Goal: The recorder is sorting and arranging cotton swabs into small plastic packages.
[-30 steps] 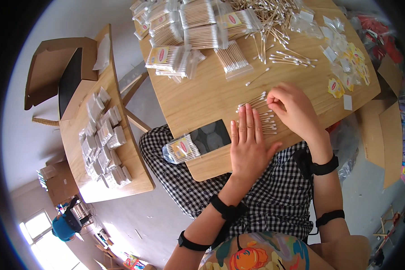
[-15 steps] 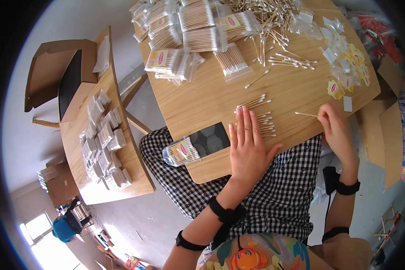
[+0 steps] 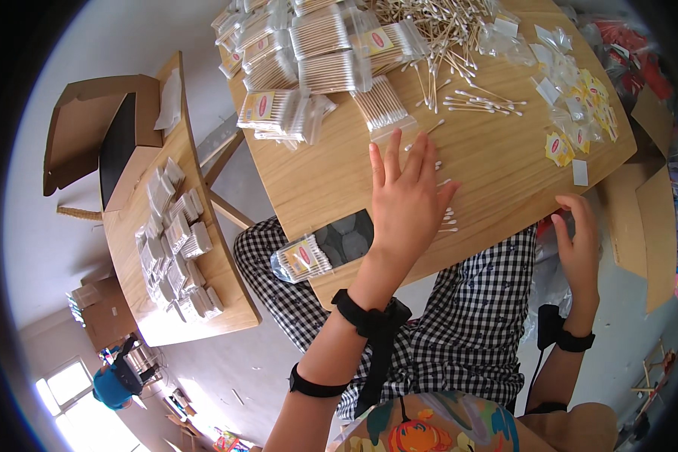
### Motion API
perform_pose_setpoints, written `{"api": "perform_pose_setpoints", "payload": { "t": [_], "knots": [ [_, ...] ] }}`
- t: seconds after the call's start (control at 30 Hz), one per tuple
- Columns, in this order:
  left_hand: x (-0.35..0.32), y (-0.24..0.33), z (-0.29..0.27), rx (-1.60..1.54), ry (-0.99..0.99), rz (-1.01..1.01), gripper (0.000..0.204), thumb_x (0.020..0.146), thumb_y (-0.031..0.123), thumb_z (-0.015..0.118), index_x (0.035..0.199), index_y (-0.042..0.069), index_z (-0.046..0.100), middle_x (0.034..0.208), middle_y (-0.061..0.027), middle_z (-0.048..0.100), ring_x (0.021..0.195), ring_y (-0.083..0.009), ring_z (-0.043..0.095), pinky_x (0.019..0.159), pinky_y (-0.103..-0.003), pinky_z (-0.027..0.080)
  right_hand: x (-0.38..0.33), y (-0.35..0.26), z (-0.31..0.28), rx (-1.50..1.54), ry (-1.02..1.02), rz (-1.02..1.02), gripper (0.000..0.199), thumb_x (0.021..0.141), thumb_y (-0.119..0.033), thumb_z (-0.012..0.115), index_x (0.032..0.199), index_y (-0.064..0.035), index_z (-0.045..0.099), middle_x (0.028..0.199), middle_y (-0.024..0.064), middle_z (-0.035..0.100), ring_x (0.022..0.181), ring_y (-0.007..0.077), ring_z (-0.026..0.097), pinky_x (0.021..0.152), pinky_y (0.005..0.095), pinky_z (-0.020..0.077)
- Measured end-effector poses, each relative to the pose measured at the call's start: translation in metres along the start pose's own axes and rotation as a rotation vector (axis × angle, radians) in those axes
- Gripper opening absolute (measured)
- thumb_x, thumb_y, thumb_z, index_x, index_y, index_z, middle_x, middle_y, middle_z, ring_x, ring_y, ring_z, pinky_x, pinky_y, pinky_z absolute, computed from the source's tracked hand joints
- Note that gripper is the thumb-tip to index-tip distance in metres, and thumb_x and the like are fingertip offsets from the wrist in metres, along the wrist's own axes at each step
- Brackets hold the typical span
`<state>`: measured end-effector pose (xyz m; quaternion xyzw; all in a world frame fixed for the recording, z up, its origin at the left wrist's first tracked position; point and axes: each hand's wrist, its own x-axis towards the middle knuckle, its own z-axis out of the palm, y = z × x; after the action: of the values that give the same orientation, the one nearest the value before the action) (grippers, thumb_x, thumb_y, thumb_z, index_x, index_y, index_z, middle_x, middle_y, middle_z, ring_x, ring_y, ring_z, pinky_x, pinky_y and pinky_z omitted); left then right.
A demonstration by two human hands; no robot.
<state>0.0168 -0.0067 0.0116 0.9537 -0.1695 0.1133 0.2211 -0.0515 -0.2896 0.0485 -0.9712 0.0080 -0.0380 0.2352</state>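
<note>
My left hand (image 3: 405, 197) is stretched flat over the wooden table (image 3: 497, 188), fingers apart. Its fingertips are beside a single cotton swab (image 3: 435, 126), and I cannot tell whether they touch it. Under and beside the palm lies a row of cotton swabs (image 3: 449, 221), mostly hidden, with white tips showing. Past the table's right front edge is my right hand (image 3: 578, 239), its thumb and fingers apart and nothing seen between them. A bag filled with swabs (image 3: 303, 258) rests at the left front edge, against a dark grey pad (image 3: 348, 238).
Stacked swab packets (image 3: 320, 38) and a loose swab heap (image 3: 444, 30) cover the far side. Yellow cards (image 3: 597, 102) and clear bags (image 3: 554, 56) lie at the right. Another table (image 3: 218, 290) at left holds more packets (image 3: 175, 241) and an open carton (image 3: 139, 162).
My left hand has moved away from me, toward the lone swab. My right hand has drawn back off the table; the swab it held no longer shows in it.
</note>
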Motion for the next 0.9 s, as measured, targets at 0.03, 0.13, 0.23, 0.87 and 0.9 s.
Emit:
{"api": "perform_pose_setpoints", "payload": {
  "t": [0.03, 0.13, 0.23, 0.87, 0.9],
  "knots": [
    [-0.001, -0.002, -0.002, -0.017, -0.011, 0.003, 0.052, 0.095, 0.032, 0.066, 0.135, 0.0, 0.057, 0.139, -0.0111, 0.057, 0.14, -0.0406, 0.039, 0.118, -0.064, 0.022, 0.001, -0.008, 0.003, 0.006, -0.009, -0.007, 0.024, 0.095, -0.009, 0.062, 0.118, -0.0035, 0.06, 0.119, 0.0126, 0.063, 0.108, 0.0304, 0.059, 0.094, 0.0377, 0.0467],
    [-0.009, -0.011, -0.016, -0.075, -0.044, 0.011, 0.046, 0.095, 0.029, 0.066, 0.132, 0.002, 0.06, 0.135, -0.0088, 0.061, 0.139, -0.0396, 0.04, 0.118, -0.064, 0.019, 0.002, -0.03, 0.007, 0.034, -0.028, -0.029, 0.025, 0.094, -0.009, 0.064, 0.118, -0.0037, 0.06, 0.121, 0.0122, 0.063, 0.111, 0.0297, 0.059, 0.095, 0.0369, 0.0465],
    [-0.025, -0.018, -0.032, -0.142, -0.102, 0.005, 0.042, 0.097, 0.026, 0.064, 0.132, 0.003, 0.059, 0.132, -0.0088, 0.063, 0.141, -0.038, 0.039, 0.12, -0.063, 0.014, 0.002, -0.048, 0.012, 0.146, -0.023, -0.036, 0.025, 0.094, -0.008, 0.064, 0.119, -0.0029, 0.06, 0.121, 0.0122, 0.064, 0.112, 0.0285, 0.059, 0.096, 0.0364, 0.0464],
    [-0.047, 0.019, -0.004, -1.379, 0.443, -0.553, 0.081, 0.105, 0.06, 0.031, 0.161, 0.006, 0.009, 0.166, -0.0203, 0.015, 0.155, -0.0311, 0.01, 0.126, -0.046, 0.004, 0.041, -0.12, 0.13, 1.225, 0.007, -0.077, 0.06, 0.11, -0.043, 0.034, 0.145, 0.0044, 0.043, 0.147, 0.0193, 0.047, 0.141, 0.0285, 0.041, 0.119, 0.0403, 0.0296],
    [-0.046, 0.018, -0.004, -1.404, 0.472, -0.569, 0.082, 0.104, 0.061, 0.031, 0.161, 0.006, 0.009, 0.166, -0.0201, 0.015, 0.155, -0.031, 0.01, 0.126, -0.046, 0.004, 0.042, -0.118, 0.129, 1.211, 0.019, -0.066, 0.06, 0.11, -0.043, 0.034, 0.144, 0.0045, 0.043, 0.147, 0.0194, 0.047, 0.141, 0.0285, 0.041, 0.119, 0.0404, 0.0295]
  ]
}}
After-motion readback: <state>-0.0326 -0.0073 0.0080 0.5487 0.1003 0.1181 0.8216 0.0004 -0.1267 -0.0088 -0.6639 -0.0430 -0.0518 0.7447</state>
